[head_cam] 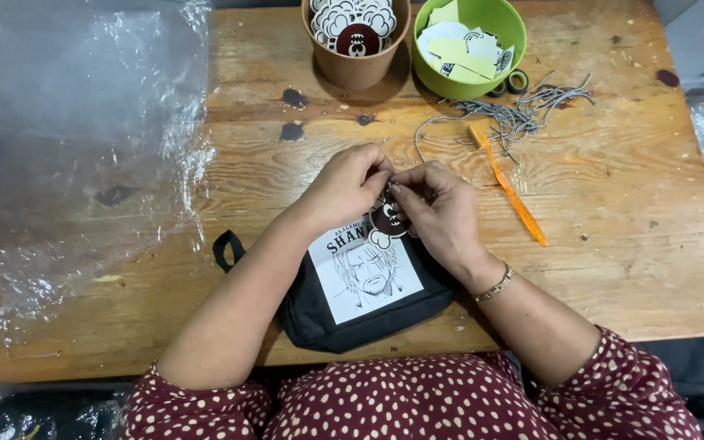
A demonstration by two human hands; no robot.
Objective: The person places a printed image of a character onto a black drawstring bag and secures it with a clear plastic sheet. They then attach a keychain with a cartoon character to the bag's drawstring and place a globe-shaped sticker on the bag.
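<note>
**Fastening the charm at the top of the pouch**

At the near edge of the wooden table [613,244] lies a small black pouch [319,314] with a white printed panel, and both hands work just above its upper end. My left hand [344,186] is closed, its fingertips pinching something small that I cannot see clearly, perhaps the end of a chain. My right hand [442,208] is also closed in a pinch, and it meets the left one over a round brown charm [386,222] which rests on the pouch.

I judge that the step goes well if both pinches stay close together and low over the pouch, so the small part does not slip. The pouch should lie flat and not turn.

Counting what I see: one pouch, one charm under the fingers, one orange toothbrush-like tool [508,186], one brown cup [356,45] with more charms, one green bowl [470,45] of paper pieces, two small dark rings [510,83] beside it. The ball chains [523,110] lie tangled, so their number I cannot tell. Clear plastic film [75,147] covers the left part.
</note>
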